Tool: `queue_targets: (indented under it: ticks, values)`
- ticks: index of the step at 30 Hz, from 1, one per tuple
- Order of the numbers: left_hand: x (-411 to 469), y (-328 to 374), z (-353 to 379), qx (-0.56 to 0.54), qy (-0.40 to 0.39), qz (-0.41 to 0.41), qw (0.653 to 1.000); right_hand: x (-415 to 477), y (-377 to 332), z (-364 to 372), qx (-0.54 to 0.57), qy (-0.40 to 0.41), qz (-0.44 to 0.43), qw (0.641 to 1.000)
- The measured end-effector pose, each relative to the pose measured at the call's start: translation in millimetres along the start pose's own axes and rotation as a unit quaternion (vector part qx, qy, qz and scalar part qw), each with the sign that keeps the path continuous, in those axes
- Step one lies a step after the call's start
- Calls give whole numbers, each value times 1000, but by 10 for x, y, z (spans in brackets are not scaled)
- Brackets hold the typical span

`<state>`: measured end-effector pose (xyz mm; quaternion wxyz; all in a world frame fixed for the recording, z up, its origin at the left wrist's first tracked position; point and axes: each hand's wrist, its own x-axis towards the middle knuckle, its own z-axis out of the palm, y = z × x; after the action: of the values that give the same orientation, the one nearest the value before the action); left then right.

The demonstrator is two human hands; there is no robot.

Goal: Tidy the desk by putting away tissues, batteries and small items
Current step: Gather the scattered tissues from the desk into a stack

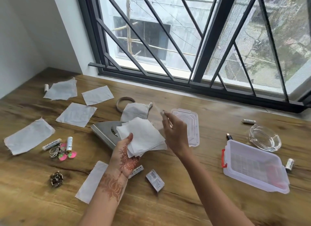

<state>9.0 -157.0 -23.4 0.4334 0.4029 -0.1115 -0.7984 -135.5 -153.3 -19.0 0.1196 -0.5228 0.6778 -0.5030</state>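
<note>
My left hand (pixel 125 156) holds a stack of white tissues (pixel 143 138) above the wooden desk (pixel 185 200). My right hand (pixel 173 133) is raised just right of the stack, its fingertips pinching a blurred, thin tissue (pixel 159 110). Several loose tissues (pixel 76 114) lie spread over the left half of the desk, and one (pixel 134 111) lies behind the stack. White batteries lie near the keychain (pixel 50 144), at the back left (pixel 46 87), and by the open clear plastic box (pixel 255 165) on the right (pixel 289 164). The box's lid (pixel 188 124) lies flat behind my right hand.
A steel tissue holder (pixel 106 133) lies under the stack. A pink keychain (pixel 64 154), a metal ornament (pixel 56 178), a small packet (pixel 154 180), a ring-shaped band (pixel 124 103), a glass ashtray (pixel 264 137) and a USB stick (pixel 229 136) are scattered about. The barred window (pixel 185 40) runs behind.
</note>
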Motion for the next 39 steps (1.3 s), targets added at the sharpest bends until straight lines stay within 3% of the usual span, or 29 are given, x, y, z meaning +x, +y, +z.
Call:
queue_targets:
  ticks: [4,8,13,17,20,25,29,32,34,39]
  values:
    - [-12,-19,-65,-14,-39,0,999,-361,-296,14,15,-47,-79,996]
    - [-73,-35,-128,-53,-78,-30,995,-683,-333,139,-106,-118,-197,967]
    - [-335,75,-209,-47,-113,-14,992,-941,-353,291,-174,-172,-255,935]
    - [-457,188,-405,-25,-87,-22,996,-1013,-528,371,-135,-220,-264,929]
    - [-552,302,-546,-54,-66,2,996,-1062,-608,436,-80,-194,-255,944]
    - [-695,530,-885,-62,-2,129,990,-1211,-453,615,-52,-193,-201,959]
    - [-816,651,-1185,-63,24,161,985,-1436,-391,745,-111,-305,-272,906]
    - [-910,671,-1305,-62,41,197,978,-1525,-317,775,-132,-414,-265,861]
    - [-964,666,-1395,-75,60,217,971,-1588,-263,833,-134,-416,-252,863]
    - [-1033,633,-1519,-88,110,244,959,-1615,-236,977,-109,-327,-281,896]
